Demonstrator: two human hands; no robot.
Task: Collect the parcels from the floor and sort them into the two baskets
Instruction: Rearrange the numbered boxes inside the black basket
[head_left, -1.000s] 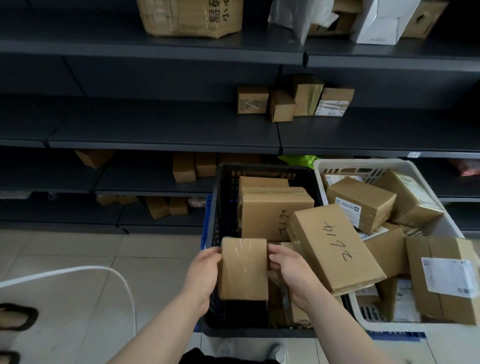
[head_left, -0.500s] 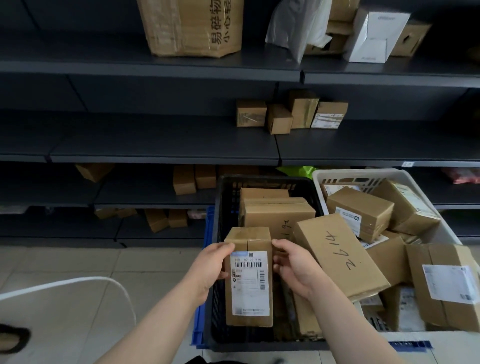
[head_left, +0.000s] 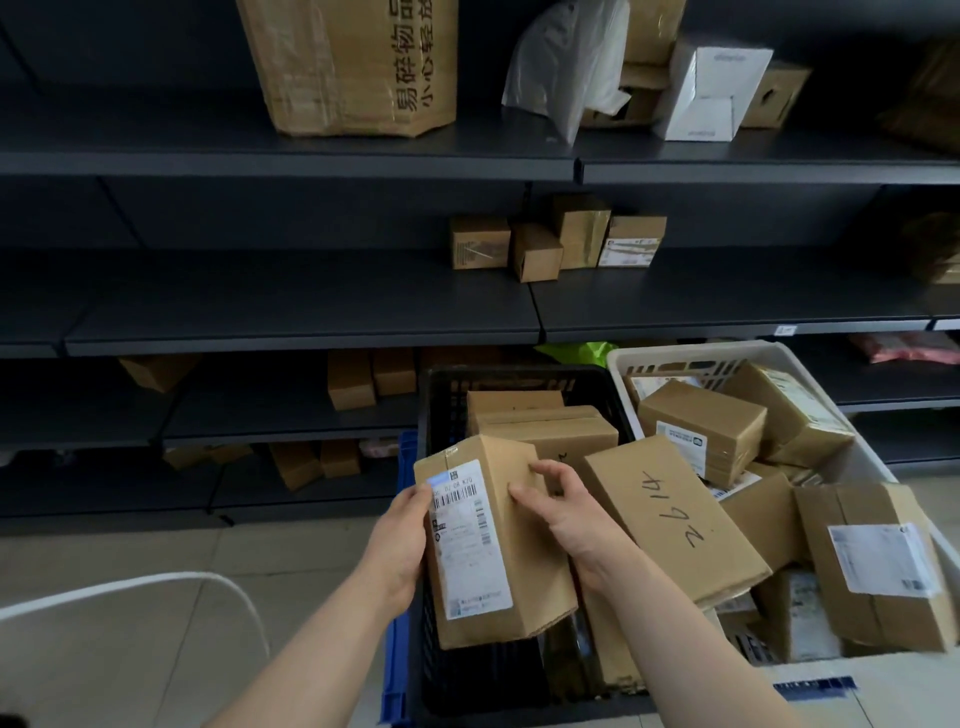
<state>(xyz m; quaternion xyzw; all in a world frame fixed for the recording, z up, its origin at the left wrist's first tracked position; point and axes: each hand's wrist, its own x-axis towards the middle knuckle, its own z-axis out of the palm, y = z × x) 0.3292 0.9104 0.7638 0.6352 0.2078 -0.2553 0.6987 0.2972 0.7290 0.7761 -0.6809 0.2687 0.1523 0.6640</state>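
a person holds a brown cardboard parcel (head_left: 524, 571) between both hands, tilted above the near end of a black basket (head_left: 441, 410) (several boxes lie inside). the left hand (head_left: 400, 540) grips its left edge beside the white label; the right hand (head_left: 566, 514) curls fingers over its right face. a white basket (head_left: 675, 358) of boxes stands just to the right.

On my feed, two arms come in from the near edge. The left hand (head_left: 400, 540) and right hand (head_left: 566, 514) are bare, the left forearm (head_left: 322, 639) and right forearm (head_left: 675, 639) uncovered along their visible length.
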